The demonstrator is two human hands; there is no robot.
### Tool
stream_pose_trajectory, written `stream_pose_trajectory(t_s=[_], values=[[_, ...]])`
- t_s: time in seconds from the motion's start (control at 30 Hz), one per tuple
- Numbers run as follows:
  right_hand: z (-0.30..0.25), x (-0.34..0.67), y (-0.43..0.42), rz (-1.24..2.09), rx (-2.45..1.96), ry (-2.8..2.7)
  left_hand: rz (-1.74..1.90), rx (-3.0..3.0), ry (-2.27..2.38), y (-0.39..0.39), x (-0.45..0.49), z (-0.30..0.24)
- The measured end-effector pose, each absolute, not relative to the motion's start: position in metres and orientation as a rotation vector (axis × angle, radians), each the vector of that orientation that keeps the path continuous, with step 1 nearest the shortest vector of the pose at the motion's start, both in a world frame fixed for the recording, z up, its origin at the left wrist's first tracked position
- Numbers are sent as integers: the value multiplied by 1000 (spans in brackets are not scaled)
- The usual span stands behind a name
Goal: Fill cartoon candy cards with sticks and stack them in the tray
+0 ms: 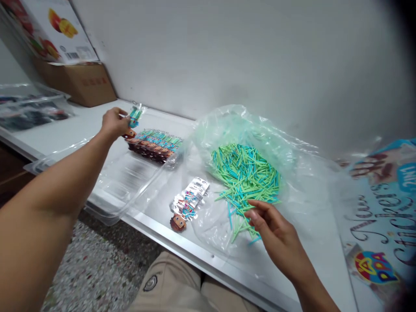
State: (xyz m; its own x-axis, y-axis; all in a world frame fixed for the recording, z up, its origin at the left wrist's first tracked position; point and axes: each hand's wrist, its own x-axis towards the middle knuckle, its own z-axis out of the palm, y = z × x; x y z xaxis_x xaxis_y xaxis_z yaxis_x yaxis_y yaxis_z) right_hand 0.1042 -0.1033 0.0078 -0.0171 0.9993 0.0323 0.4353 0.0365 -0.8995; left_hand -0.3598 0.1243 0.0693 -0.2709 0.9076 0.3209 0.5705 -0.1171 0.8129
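Note:
My left hand [115, 123] pinches a small cartoon-head packet [134, 116] with green and blue sticks in its clear part. It is above the left end of a row of similar packets [159, 145], which lie in a clear plastic tray [121, 180]. My right hand [276, 236] is at the front edge of a heap of thin green and blue sticks [247, 173], its fingers partly stretched and nothing visible in them. The heap spills from a clear plastic bag [224, 117]. Between my hands, a silvery cartoon-head packet [189, 201] lies flat on the white table [201, 234].
Cardboard boxes [84, 82] are stacked against the wall at the back left. A clear container with dark contents [32, 108] stands at the far left. At the right is a large printed sticker bag [383, 208]. The table's metal front edge [182, 247] runs above my lap.

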Motion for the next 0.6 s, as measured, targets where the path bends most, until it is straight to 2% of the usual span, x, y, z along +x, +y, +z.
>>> stream_pose_trajectory(t_s=[0.17,0.6], values=[[-3,109,-100,961,-1570,-1557,1187,1561,2122,144,-381,50],[-20,116,-89,1056,-1698,-1472,763,1637,2189,178,-395,20]])
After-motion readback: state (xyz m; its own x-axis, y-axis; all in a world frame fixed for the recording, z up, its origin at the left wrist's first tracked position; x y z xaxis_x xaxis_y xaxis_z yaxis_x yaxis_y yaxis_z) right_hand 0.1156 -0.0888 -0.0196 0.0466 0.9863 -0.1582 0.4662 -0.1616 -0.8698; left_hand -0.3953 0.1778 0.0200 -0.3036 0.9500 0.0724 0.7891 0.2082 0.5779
